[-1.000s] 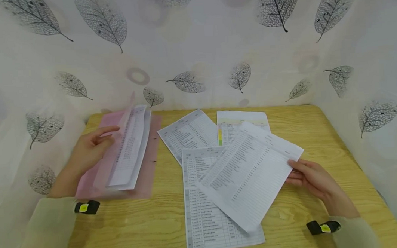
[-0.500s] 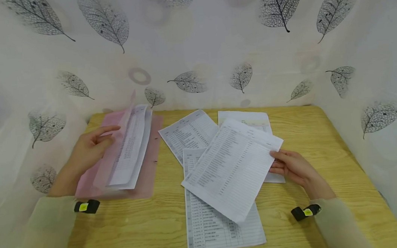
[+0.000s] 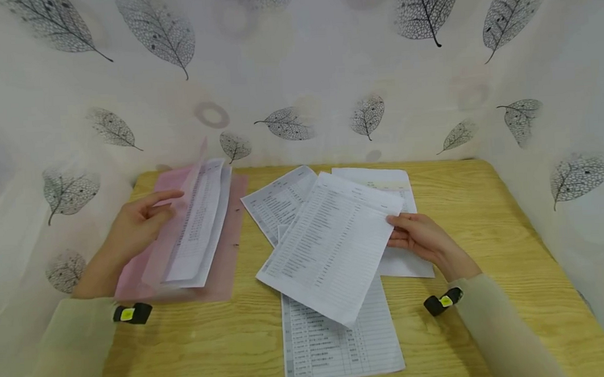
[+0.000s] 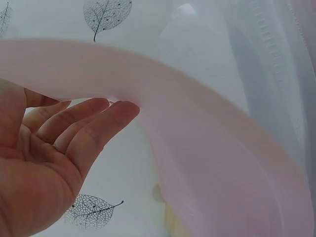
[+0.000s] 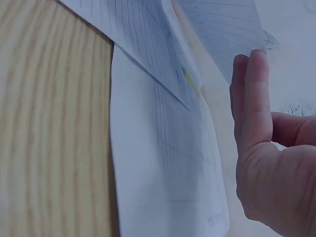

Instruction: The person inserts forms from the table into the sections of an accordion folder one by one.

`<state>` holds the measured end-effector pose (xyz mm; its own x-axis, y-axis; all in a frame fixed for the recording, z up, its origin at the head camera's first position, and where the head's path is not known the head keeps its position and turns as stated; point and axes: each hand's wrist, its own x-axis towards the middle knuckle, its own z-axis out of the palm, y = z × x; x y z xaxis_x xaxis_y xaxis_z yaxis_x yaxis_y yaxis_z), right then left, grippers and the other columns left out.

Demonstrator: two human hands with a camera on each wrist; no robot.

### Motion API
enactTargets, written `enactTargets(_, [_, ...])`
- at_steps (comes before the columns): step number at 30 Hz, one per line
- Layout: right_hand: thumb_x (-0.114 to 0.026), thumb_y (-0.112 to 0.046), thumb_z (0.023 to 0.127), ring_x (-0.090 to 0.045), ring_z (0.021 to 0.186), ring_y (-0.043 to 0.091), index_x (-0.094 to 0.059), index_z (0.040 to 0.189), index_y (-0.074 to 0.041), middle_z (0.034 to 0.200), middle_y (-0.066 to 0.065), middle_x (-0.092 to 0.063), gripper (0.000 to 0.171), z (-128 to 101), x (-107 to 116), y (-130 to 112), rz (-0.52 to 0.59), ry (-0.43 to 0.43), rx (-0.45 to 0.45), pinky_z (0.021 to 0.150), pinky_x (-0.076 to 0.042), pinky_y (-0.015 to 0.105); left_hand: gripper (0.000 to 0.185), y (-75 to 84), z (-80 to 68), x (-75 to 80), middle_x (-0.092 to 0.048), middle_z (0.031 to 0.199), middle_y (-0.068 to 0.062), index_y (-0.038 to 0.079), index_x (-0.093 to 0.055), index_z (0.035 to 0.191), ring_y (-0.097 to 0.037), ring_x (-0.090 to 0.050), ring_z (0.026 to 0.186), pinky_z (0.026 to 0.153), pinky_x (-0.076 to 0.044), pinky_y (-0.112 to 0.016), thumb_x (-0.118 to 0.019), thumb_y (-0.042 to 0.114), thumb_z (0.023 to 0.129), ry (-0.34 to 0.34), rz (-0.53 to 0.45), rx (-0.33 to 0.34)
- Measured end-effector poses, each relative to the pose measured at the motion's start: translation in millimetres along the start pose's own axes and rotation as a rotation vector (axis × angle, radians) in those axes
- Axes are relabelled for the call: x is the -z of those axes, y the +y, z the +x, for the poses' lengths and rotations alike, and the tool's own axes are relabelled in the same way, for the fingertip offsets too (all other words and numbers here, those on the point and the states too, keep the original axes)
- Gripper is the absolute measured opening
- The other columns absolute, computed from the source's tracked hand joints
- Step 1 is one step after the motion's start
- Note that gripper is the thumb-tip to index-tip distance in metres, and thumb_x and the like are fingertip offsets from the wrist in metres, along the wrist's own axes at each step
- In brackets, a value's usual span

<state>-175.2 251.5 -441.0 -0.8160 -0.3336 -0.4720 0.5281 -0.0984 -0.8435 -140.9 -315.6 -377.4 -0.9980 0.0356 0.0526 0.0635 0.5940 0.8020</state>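
Right hand [image 3: 422,240] pinches a printed sheet [image 3: 330,247] by one corner; left hand [image 3: 135,227], fingers straight, props the pink folder [image 3: 224,266] flap. The sheet may sag and snag the loose sheets [image 3: 335,340] mid-worktop.

Folder [image 3: 229,272]: translucent pale pink; the papers inside [image 3: 199,228] show white with grey print rows through the lifted flap. In the left wrist view the flap [image 4: 222,148] reads as a milky pink band.

Held sheet [image 3: 330,247]: white, fine grey table lines and black text.

Sheets on table [image 3: 335,340]: white with grey tables; the bottom one has a darker grey strip down its left margin. Back sheet [image 3: 383,178]: white, faint yellow-green tint near the top.

Table [image 3: 487,201]: light yellow wood grain.

Backdrop [image 3: 296,69]: off-white cloth, grey-black skeleton-leaf print, faint pinkish rings.

Sleeves [image 3: 499,326]: pale green. Wrist straps [image 3: 443,302]: black with a yellow dot.
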Motion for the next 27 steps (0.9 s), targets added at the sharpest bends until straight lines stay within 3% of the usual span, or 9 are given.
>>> enactTargets(5, [-0.054,-0.013,0.111,-0.079,0.088,0.016,-0.065,0.114,-0.006,0.094,0.006,-0.081,0.013,14.8,-14.1,-3.5,-0.006,-0.011,0.001,0.080,-0.064,0.031,0.039,0.8,-0.4,0.4,-0.044,0.056,0.012,0.005,-0.062,0.143,-0.004,-0.036,0.048,0.046,-0.035,-0.025,-0.057,0.016,0.107,-0.005,0.018,0.012])
enactTargets(9, [-0.053,-0.012,0.111,-0.079,0.086,0.016,-0.063,0.118,-0.004,0.092,0.006,-0.080,0.015,24.2,-24.1,-4.1,-0.018,-0.021,-0.005,0.079,-0.064,0.031,0.039,0.8,-0.4,0.8,-0.046,0.057,0.009,0.005,-0.062,0.143,-0.005,-0.037,0.049,0.046,-0.035,-0.025,-0.057,0.016,0.107,-0.004,0.033,0.009])
enactTargets(11, [-0.053,-0.012,0.111,-0.079,0.086,0.016,-0.061,0.120,-0.001,0.092,0.006,-0.080,0.017,28.4,-28.6,-5.1,-0.018,-0.024,-0.008,0.079,-0.064,0.031,0.039,1.0,-0.5,1.0,-0.063,0.070,0.000,0.005,-0.063,0.143,0.001,-0.042,0.052,0.049,-0.038,-0.022,-0.057,0.016,0.107,0.003,0.045,0.005])
enactTargets(13, [-0.053,-0.012,0.111,-0.079,0.085,0.016,-0.060,0.121,0.001,0.092,0.007,-0.080,0.018,32.8,-33.2,-6.7,-0.014,-0.032,-0.007,0.079,-0.064,0.030,0.039,1.3,-1.0,1.6,-0.075,0.096,-0.014,0.005,-0.063,0.144,0.011,-0.051,0.063,0.056,-0.043,-0.017,-0.057,0.017,0.107,0.008,0.054,-0.001])
enactTargets(16, [-0.052,-0.011,0.111,-0.079,0.083,0.016,-0.059,0.121,0.002,0.090,0.007,-0.080,0.018,38.9,-41.1,-10.0,-0.007,-0.032,-0.006,0.077,-0.064,0.030,0.039,1.9,-2.1,2.3,-0.065,0.137,-0.028,0.004,-0.063,0.144,0.021,-0.056,0.084,0.068,-0.046,-0.010,-0.056,0.016,0.107,0.010,0.051,-0.012])
enactTargets(17, [-0.052,-0.011,0.111,-0.079,0.082,0.016,-0.059,0.120,0.002,0.090,0.007,-0.080,0.017,40.9,-43.8,-11.2,-0.004,-0.033,-0.005,0.077,-0.064,0.030,0.040,1.9,-2.3,2.6,-0.062,0.142,-0.029,0.003,-0.062,0.144,0.024,-0.056,0.091,0.072,-0.047,-0.009,-0.056,0.016,0.107,0.008,0.047,-0.016])
enactTargets(22, [-0.051,-0.010,0.111,-0.079,0.079,0.015,-0.055,0.126,0.004,0.088,0.006,-0.080,0.021,49.5,-55.7,-16.9,0.001,-0.032,-0.001,0.076,-0.064,0.029,0.039,1.4,-2.6,2.5,-0.060,0.144,-0.030,0.002,-0.062,0.144,0.025,-0.057,0.093,0.075,-0.047,-0.006,-0.056,0.014,0.107,0.009,0.021,-0.025])
enactTargets(27, [-0.051,-0.009,0.111,-0.078,0.077,0.015,-0.056,0.125,0.004,0.087,0.006,-0.079,0.020,57.5,-66.0,-18.8,0.004,-0.039,0.004,0.075,-0.064,0.030,0.039,0.3,-3.1,3.2,-0.062,0.142,-0.027,0.003,-0.062,0.143,0.019,-0.059,0.087,0.070,-0.048,-0.010,-0.056,0.014,0.107,0.015,0.028,-0.029])
